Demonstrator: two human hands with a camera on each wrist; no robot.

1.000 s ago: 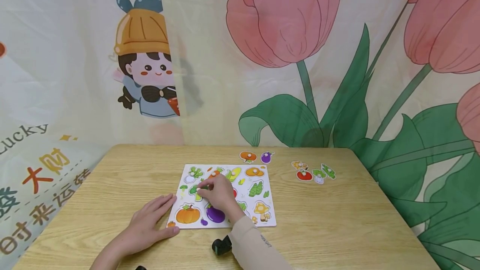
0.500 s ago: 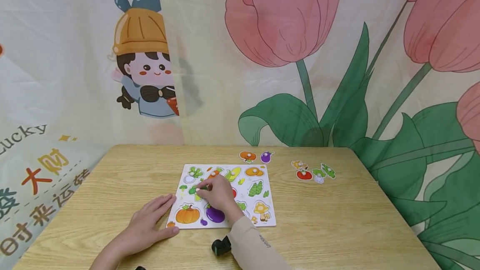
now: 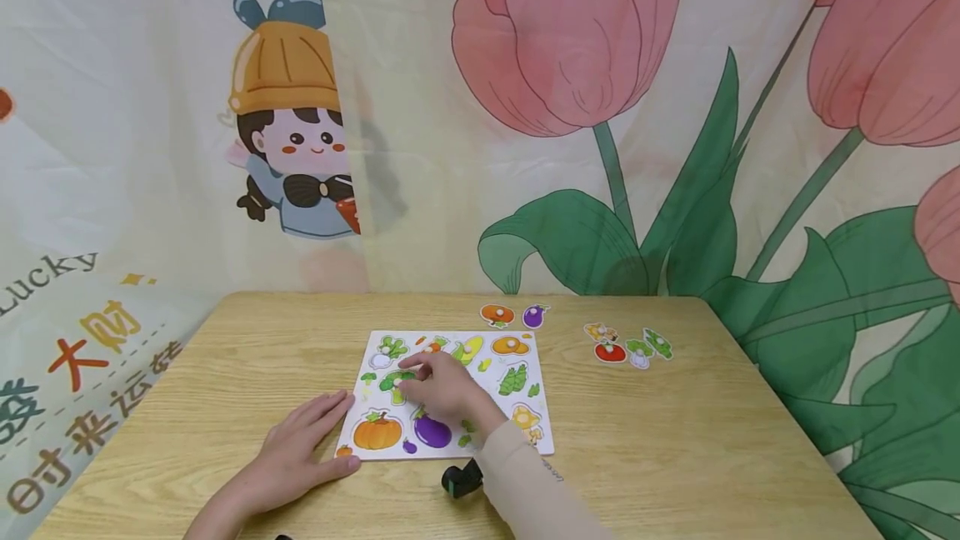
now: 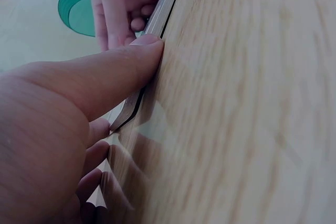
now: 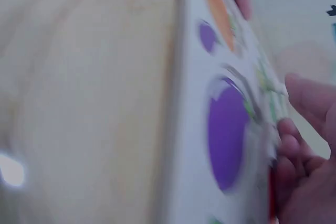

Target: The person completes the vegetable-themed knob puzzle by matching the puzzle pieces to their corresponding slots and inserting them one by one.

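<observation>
Left hand [image 3: 296, 444] spread, right hand [image 3: 441, 386] parted, hiding part of the board [image 3: 438, 454], pieces [image 3: 533, 317] beyond

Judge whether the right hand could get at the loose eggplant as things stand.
Probably yes: the right hand is over the board, and the loose eggplant lies just past its far edge, uncovered, with nothing tall between.
</observation>
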